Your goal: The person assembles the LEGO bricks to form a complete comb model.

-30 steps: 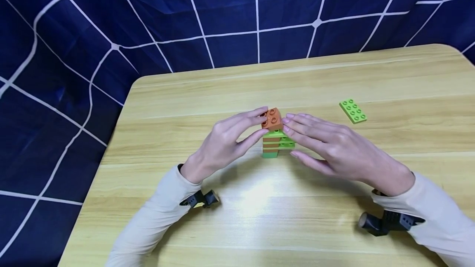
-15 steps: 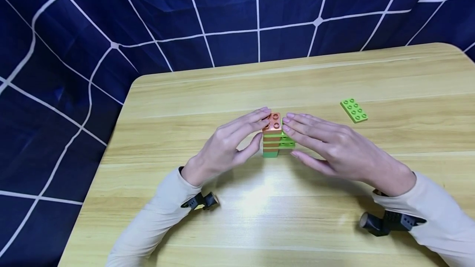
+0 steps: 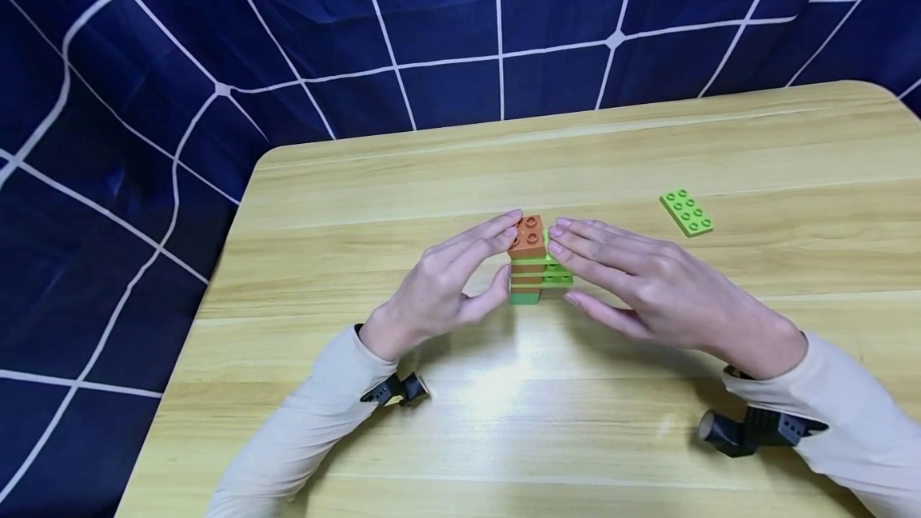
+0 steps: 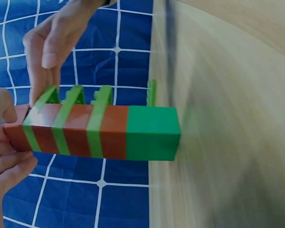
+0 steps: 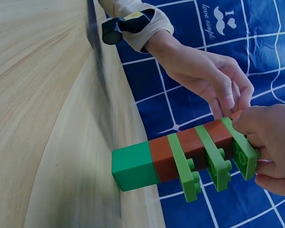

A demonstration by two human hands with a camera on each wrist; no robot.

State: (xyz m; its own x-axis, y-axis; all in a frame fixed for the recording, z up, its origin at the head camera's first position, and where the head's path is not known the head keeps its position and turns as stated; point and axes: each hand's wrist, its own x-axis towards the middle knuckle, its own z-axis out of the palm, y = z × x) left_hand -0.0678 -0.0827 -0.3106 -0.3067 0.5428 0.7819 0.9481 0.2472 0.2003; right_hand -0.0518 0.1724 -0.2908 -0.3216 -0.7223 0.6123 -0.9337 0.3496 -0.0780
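An orange toy brick (image 3: 529, 235) sits slightly tilted on top of a building-brick tower, fingers of my left hand (image 3: 453, 278) at its left side and upper edge. In the left wrist view, digits of that hand lie on two sides of the brick (image 4: 13, 134). Below it alternate light green plates (image 4: 98, 128) and orange-brown bricks (image 4: 115, 130), over a green base brick (image 4: 152, 133). The plates jut to the right. My right hand (image 3: 647, 286) has nearly straight fingers, their tips at the top plate (image 5: 240, 149); its thumb stands apart, lower down.
A loose light green plate with studs (image 3: 687, 213) lies on the wooden table (image 3: 432, 438), right of the tower and farther back. A dark blue curtain (image 3: 446, 30) with white lines hangs behind the table and on the left. Both wrists carry small black cameras.
The left thumb has drawn back from the orange brick's near side. The brick came down from a stronger tilt, lay flatter, and now tilts slightly. The right hand has stayed in place.
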